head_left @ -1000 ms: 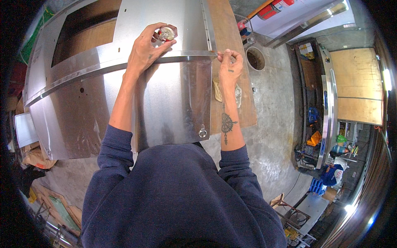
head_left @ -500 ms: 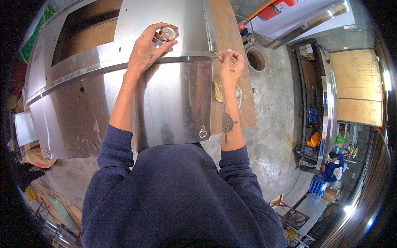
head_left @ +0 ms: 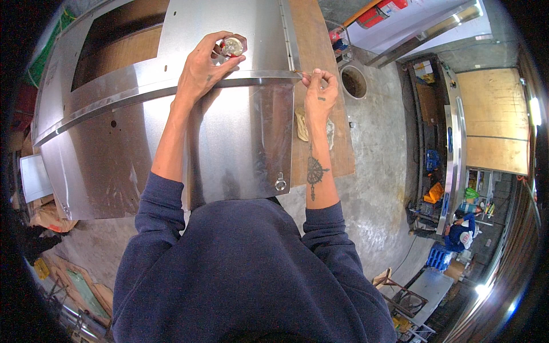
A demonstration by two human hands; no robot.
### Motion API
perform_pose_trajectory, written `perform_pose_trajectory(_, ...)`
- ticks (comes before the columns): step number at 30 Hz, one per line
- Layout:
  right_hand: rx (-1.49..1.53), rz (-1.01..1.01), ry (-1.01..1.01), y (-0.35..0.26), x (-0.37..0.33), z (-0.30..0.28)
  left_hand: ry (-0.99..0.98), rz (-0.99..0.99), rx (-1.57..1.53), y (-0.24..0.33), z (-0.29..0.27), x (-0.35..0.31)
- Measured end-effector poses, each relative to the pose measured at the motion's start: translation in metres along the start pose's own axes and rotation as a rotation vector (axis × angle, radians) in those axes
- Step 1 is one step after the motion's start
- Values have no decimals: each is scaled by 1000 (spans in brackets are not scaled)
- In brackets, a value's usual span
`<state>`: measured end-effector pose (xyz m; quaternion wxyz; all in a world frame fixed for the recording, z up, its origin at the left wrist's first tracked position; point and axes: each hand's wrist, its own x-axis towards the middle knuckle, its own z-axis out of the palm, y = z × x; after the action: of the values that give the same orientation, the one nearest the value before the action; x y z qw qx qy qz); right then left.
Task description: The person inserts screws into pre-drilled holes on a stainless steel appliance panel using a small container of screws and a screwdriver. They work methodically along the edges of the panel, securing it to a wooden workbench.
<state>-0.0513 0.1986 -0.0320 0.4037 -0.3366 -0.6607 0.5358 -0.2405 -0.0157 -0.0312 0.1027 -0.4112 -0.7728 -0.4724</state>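
Note:
My left hand is closed round a small round container with a silvery top and a bit of red on its side, held above the sheet-metal panel. In my right hand, a thin stick-like tool is pinched between thumb and fingers. Its tip is at the panel's right edge, where the raised metal strip ends near a long hinge. Whether the tip touches the metal is too small to tell. Below the strip, a shiny metal sheet carries a round latch.
A wooden board lies beneath the metal on the right, with a crumpled pale cloth by my right wrist. Further right are a round bin, a fire extinguisher, a long metal beam and a co-worker in blue.
The thin tool's tip has shifted very slightly at the panel edge. My left hand keeps the container in the same spot.

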Motion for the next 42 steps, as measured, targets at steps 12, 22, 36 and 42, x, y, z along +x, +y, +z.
perform_pose_trajectory(12,-233,-544,-188,-86,-32,58,-12,4,-71,10,-7,4)
perform_pose_trajectory(22,-428,-689,-312,-70,-29,89,8,16,-104,20,-13,7)
perform_pose_trajectory(36,-297,-404,-160,-92,30,13,50,-84,-74,27,-11,13)
perform_pose_trajectory(42,-571,-437,-358,-75,37,5,8,-129,-101,22,-11,13)
